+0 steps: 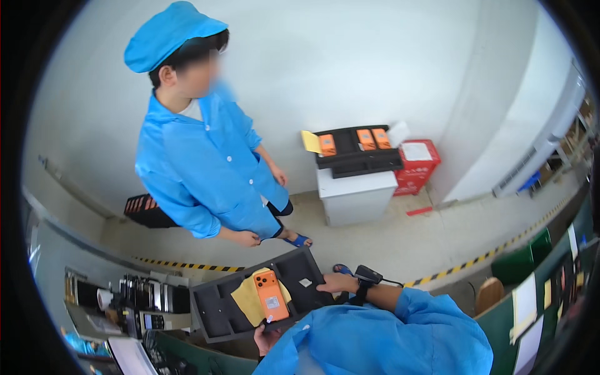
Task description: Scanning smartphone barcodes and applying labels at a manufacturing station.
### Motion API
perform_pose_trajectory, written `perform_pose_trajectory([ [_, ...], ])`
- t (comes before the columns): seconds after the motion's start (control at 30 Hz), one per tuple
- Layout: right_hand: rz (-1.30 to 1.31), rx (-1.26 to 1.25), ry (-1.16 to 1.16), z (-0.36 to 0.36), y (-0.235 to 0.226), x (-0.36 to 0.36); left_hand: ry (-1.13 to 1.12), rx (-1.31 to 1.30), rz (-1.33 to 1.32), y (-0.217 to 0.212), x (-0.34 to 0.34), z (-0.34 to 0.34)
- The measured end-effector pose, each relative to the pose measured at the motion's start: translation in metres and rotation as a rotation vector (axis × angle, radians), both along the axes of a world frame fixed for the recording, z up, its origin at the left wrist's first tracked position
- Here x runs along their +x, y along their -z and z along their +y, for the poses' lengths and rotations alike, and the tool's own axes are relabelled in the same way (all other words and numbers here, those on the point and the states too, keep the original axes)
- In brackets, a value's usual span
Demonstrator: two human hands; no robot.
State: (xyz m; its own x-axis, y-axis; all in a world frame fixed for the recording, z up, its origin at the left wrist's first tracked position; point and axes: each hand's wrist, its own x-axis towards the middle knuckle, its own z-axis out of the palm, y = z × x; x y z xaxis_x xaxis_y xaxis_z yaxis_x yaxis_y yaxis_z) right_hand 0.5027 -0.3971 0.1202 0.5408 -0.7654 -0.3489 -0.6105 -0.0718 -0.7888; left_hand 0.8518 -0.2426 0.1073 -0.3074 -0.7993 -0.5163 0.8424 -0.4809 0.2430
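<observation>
A black tray (215, 322) with recessed compartments is held tilted in front of me. My right hand (337, 283) is closed on its right edge, with a dark strap and a small black device on that wrist. My left hand (267, 339) grips the near edge, its fingers partly hidden by the sleeve and tray. Inside the tray an orange phone (272, 294) with a camera block and a pale label lies on a yellow cloth (247, 299). A small whitish tag (305, 282) sits in the compartment beside my right hand.
Beyond the tray stands a person (212, 162) in a blue coat and cap. A white cabinet (356, 197) bears black trays (369, 165) with orange phones, next to a red bin (415, 167). At left is a cluttered bench (156, 319); at right, a green worktop (500, 325).
</observation>
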Motion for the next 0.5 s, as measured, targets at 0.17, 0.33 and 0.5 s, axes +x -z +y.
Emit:
perform_pose_trajectory([
  [0.17, 0.254, 0.03, 0.133, 0.022, 0.002, 0.009, 0.109, -0.11, -0.032, -0.005, 0.025, -0.033],
  [0.33, 0.035, 0.07, 0.342, 0.048, -0.015, 0.001, 0.104, -0.121, -0.082, 0.006, 0.021, -0.054],
  [0.5, 0.14, 0.189, 0.387, 0.054, -0.006, 0.002, 0.144, -0.152, -0.043, 0.021, 0.019, -0.066],
])
